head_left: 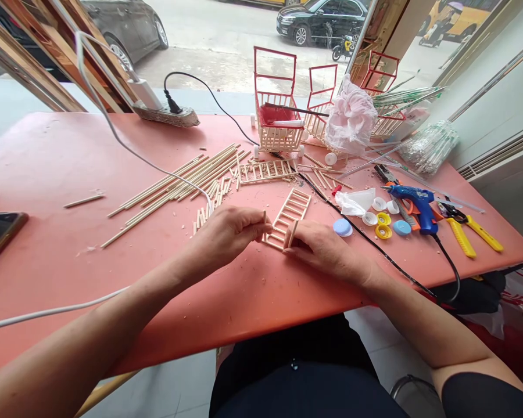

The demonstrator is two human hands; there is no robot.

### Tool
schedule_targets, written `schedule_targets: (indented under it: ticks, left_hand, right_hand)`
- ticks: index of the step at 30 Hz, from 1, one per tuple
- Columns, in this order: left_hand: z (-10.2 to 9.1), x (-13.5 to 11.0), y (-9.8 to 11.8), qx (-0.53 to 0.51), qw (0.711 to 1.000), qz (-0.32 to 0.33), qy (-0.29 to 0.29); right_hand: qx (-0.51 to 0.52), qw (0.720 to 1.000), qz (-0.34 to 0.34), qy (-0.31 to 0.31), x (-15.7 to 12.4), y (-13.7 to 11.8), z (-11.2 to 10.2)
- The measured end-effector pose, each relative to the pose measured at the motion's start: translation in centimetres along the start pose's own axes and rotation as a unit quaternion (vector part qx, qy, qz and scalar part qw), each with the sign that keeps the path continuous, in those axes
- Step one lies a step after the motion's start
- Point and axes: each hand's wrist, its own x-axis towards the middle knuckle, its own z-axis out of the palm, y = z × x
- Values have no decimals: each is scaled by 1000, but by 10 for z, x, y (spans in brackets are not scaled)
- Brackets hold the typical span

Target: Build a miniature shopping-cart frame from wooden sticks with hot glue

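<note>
My left hand (233, 232) is closed in a pinch on a short wooden stick (264, 218), held upright over the near left end of a ladder-like stick frame (280, 223). At that frame's near right corner, my right hand (320, 247) is closed, with another short stick (293, 233) standing tilted at its fingertips. Whether the right fingers also press on the frame is hidden. Behind lies a second ladder-like frame (268, 172). Short cut sticks (218, 194) are scattered just beyond my left hand.
Long sticks (178, 186) lie at left of centre. A small stick cart (280, 125) stands at the back. To the right are bottle caps (383, 231), a blue glue gun (418, 206) and yellow-handled pliers (473, 229). A white cable (117, 136) crosses the pink table (52, 174).
</note>
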Motion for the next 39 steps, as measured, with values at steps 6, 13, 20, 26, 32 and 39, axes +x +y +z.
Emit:
schedule_targets:
  ticks: [6, 13, 20, 26, 32, 39]
  left_hand:
    - [2, 0, -1, -6, 1000, -3, 0]
    - [3, 0, -1, -5, 1000, -1, 3]
    - [2, 0, -2, 6, 1000, 10, 7]
    - [1, 0, 1, 11, 1000, 14, 11]
    - [1, -1, 2, 13, 1000, 11, 12]
    - [2, -1, 1, 8, 1000, 8, 10]
  right_hand:
    - [-2, 1000, -1, 1, 0, -1, 0]
    - [-5, 1000, 4, -1, 1, -3, -1]
    - [-7, 1000, 3, 1, 0, -3, -1]
    - [1, 1000, 5, -1, 0, -3, 0]
    - [-6, 1000, 11, -5, 0, -2, 0]
    - [-15, 999, 25, -13, 1, -1, 1]
